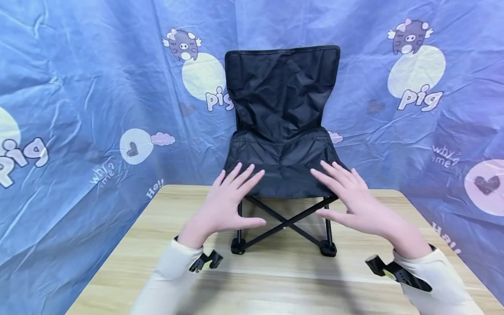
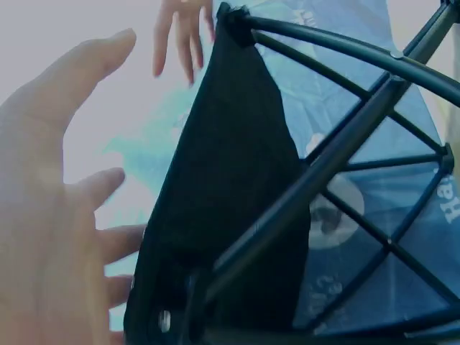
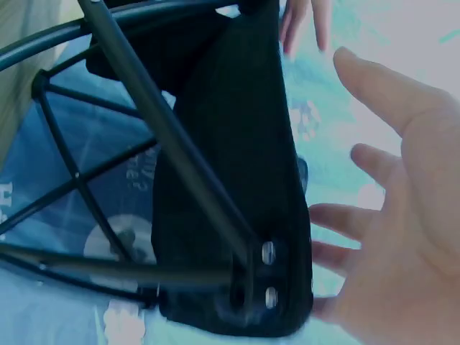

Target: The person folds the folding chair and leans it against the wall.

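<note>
A black folding chair [image 1: 283,100] stands unfolded on the wooden table, its fabric back upright and its crossed metal legs spread below the seat. My left hand [image 1: 224,201] is near the front left corner of the seat, palm down, fingers spread and holding nothing. On the other side, my right hand [image 1: 356,203] is held near the front right corner, its fingers likewise straight and apart. From below, the left wrist view shows the seat fabric [image 2: 223,172] and black frame tubes beside the hand. Two metal rivets [image 3: 269,273] show at a seat corner in the right wrist view.
The light wooden table [image 1: 275,288] extends under the chair and both arms. Blue cloth [image 1: 98,87] printed with pigs and moons hangs behind and along both sides. A black strap with a small device [image 1: 397,273] is on each wrist.
</note>
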Available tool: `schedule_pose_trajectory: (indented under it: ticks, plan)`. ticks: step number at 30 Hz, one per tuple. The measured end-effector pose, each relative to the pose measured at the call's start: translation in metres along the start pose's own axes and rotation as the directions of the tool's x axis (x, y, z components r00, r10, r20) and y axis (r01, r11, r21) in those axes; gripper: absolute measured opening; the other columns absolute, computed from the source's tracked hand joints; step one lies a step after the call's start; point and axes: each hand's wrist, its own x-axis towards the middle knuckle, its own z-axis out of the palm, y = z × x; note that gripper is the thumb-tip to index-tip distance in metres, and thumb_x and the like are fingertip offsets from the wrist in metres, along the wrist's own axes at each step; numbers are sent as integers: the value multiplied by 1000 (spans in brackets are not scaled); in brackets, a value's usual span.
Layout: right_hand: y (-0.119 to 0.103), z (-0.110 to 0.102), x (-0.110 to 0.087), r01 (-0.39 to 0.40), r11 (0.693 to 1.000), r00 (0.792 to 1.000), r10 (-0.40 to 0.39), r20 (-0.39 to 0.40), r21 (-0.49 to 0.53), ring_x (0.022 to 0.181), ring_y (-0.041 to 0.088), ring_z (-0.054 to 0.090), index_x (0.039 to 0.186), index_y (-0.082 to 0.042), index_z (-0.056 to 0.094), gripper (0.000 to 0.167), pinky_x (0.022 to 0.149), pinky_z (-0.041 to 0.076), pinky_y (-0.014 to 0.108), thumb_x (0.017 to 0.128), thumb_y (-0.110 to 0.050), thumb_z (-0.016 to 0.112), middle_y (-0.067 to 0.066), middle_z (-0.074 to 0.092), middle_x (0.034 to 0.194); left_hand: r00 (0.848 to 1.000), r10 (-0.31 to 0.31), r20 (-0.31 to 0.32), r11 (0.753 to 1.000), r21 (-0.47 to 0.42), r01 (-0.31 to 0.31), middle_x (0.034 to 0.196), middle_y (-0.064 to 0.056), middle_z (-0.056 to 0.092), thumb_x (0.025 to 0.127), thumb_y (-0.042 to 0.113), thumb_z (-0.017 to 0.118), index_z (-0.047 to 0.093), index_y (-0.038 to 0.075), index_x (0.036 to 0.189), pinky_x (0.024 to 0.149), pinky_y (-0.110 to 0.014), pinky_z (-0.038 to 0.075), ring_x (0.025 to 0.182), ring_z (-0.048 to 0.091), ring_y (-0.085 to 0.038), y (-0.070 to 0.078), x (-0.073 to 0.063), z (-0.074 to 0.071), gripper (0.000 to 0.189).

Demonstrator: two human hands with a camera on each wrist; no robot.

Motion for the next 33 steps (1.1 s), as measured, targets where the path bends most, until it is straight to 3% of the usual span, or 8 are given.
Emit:
schedule_pose_trajectory:
  ticks: [3, 8, 11, 15, 18, 22, 28, 33]
  plan:
    - [9, -5, -10, 64, 997, 991, -58, -120, 46, 134, 44, 32, 151, -13, 41, 81, 111, 25, 47, 83, -32, 80, 18, 38, 152, 990, 7, -139, 999, -53, -15, 156, -8, 38, 74, 65, 72, 33, 22, 156, 111, -65, 29, 146, 29, -35, -9, -14, 1, 100]
    - [22, -16, -28, 72, 995, 972, -55, -230, 66, 125, 27, 37, 146, -5, 47, 79, 101, 25, 18, 80, -29, 84, 15, 47, 141, 942, 8, -337, 991, -125, -53, 147, -14, 50, 73, 41, 83, 46, 11, 148, 103, -60, 43, 133, 46, -37, -23, -30, 6, 90]
    - [29, -18, -38, 74, 992, 961, -43, -274, 103, 128, 14, 37, 144, -2, 49, 76, 102, 26, 13, 84, -36, 81, 11, 48, 140, 922, -21, -386, 979, -194, -59, 143, -17, 52, 71, 31, 86, 49, 8, 145, 103, -55, 44, 129, 50, -36, -28, -37, 10, 85]
    - [38, -13, -46, 36, 972, 951, 39, -307, 234, 127, 7, 41, 144, 1, 47, 72, 100, 35, 10, 81, -5, 82, 2, 46, 141, 907, -158, -391, 929, -369, 3, 137, -15, 54, 73, 20, 88, 51, 7, 143, 96, -50, 50, 122, 53, -32, -34, -46, 17, 80]
    - [44, -6, -51, -42, 936, 948, 148, -283, 351, 121, 5, 48, 147, -1, 44, 88, 93, 44, 9, 68, 24, 75, -5, 46, 140, 894, -294, -339, 844, -531, 76, 133, -12, 55, 74, 14, 88, 51, 10, 144, 89, -47, 55, 115, 57, -28, -38, -50, 21, 79]
    - [51, 2, -56, -127, 857, 943, 260, -206, 500, 113, 1, 55, 150, -6, 40, 82, 84, 51, 11, 79, 25, 65, -7, 48, 138, 885, -407, -228, 692, -709, 135, 128, -13, 59, 77, 6, 85, 52, 10, 143, 88, -47, 57, 109, 63, -35, -44, -50, 23, 74]
    - [59, 10, -56, -144, 700, 919, 356, -167, 700, 105, -1, 62, 147, -13, 46, 68, 82, 52, 11, 88, 19, 60, -4, 51, 132, 910, -406, -90, 456, -882, 116, 116, -24, 63, 82, -9, 74, 47, 1, 144, 83, -36, 60, 101, 66, -42, -49, -47, 29, 68]
    - [63, 17, -52, -26, 528, 925, 336, -180, 849, 95, 9, 69, 142, -4, 49, 61, 82, 55, 18, 89, 25, 52, 1, 60, 118, 912, -402, -77, 326, -943, 64, 110, -17, 65, 83, -16, 69, 44, -4, 143, 81, -29, 59, 95, 70, -21, -49, -45, 33, 66]
